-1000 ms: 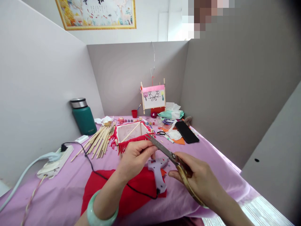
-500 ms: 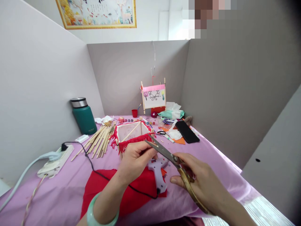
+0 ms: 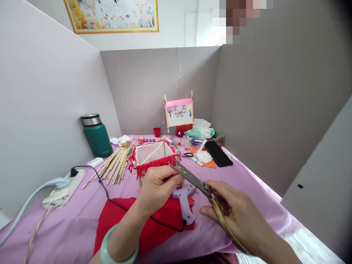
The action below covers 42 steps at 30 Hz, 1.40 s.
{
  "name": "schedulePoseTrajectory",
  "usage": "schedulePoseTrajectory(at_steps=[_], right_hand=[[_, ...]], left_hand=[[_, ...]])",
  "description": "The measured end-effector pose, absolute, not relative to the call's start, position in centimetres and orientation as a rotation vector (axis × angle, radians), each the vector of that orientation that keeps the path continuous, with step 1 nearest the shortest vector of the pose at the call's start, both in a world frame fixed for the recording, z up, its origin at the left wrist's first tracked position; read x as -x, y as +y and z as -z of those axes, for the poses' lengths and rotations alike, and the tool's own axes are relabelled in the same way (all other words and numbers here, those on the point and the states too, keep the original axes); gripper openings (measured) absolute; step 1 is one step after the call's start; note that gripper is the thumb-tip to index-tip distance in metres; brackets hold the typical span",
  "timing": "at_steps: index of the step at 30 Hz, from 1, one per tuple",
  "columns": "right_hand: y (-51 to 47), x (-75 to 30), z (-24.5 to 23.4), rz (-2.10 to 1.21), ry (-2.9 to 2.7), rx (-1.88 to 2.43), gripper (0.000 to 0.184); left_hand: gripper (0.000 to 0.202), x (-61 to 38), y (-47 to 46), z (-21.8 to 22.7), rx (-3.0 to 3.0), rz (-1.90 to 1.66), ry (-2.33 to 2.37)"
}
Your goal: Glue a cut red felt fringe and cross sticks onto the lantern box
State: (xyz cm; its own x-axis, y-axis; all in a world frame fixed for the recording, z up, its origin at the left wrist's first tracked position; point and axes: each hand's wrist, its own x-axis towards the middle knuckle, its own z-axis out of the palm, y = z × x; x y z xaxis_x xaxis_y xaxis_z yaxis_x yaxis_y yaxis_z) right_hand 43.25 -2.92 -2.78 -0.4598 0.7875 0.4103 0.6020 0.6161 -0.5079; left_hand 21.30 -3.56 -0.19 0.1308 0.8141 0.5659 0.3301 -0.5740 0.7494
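My right hand (image 3: 242, 209) grips a large pair of scissors (image 3: 196, 180) with brass-coloured handles, its blades slightly apart and pointing up and left. The blade tips are at the fingers of my left hand (image 3: 159, 183). Those fingers are pinched together, and whatever they hold is hidden. Just behind my left hand stands a small box-shaped lantern frame (image 3: 143, 150) of wooden sticks and white panels, edged with red fringe (image 3: 154, 165). A pale purple glue gun (image 3: 184, 205) lies beneath the scissors, partly on red cloth (image 3: 115, 216).
Wooden sticks (image 3: 115, 167) lie in a pile on the left, near a power strip (image 3: 64, 190) and a green bottle (image 3: 97, 135). A finished-looking lantern (image 3: 180, 112) hangs at the back. On the right are a phone (image 3: 218, 153), small scissors (image 3: 188, 155) and a wipes pack (image 3: 200, 132).
The scissor blades and both hands are almost where they were. The whole view has shifted very slightly; nothing has been picked up or let go.
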Motion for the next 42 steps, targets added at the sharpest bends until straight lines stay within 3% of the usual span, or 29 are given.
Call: schedulePoseTrajectory(at_steps=[11, 16, 20, 27, 34, 39, 42], right_hand=[[-3.0, -43.6, 3.3, -0.411, -2.203, 1.098, 0.031], [-2.6, -43.4, 3.9, -0.427, -2.147, 1.121, 0.036], [-0.4, -43.7, 3.9, -0.367, -1.971, 1.357, 0.043], [6.6, -44.7, 5.6, -0.103, -2.137, 1.806, 0.036], [8.4, -45.4, 7.0, -0.066, -2.307, 1.839, 0.029], [8.0, -45.7, 6.1, 0.089, -2.294, 1.789, 0.027], [7.5, -44.2, 4.9, -0.058, -2.166, 1.590, 0.030]], left_hand=[[0.019, -21.9, -3.6, 0.4, -2.033, -1.473, 1.118], [0.020, -22.2, -3.4, 0.2, -2.001, -1.467, 1.140], [0.022, -22.2, -3.6, 0.0, -1.940, -1.450, 1.100], [0.027, -22.1, -5.6, -1.7, -1.968, -1.323, 1.137], [0.023, -22.6, -8.7, -4.2, -2.366, -1.074, 1.137], [0.022, -20.0, -9.0, -6.4, -2.428, -1.251, 1.181], [0.023, -18.1, -7.7, -8.3, -2.340, -1.466, 1.360]])
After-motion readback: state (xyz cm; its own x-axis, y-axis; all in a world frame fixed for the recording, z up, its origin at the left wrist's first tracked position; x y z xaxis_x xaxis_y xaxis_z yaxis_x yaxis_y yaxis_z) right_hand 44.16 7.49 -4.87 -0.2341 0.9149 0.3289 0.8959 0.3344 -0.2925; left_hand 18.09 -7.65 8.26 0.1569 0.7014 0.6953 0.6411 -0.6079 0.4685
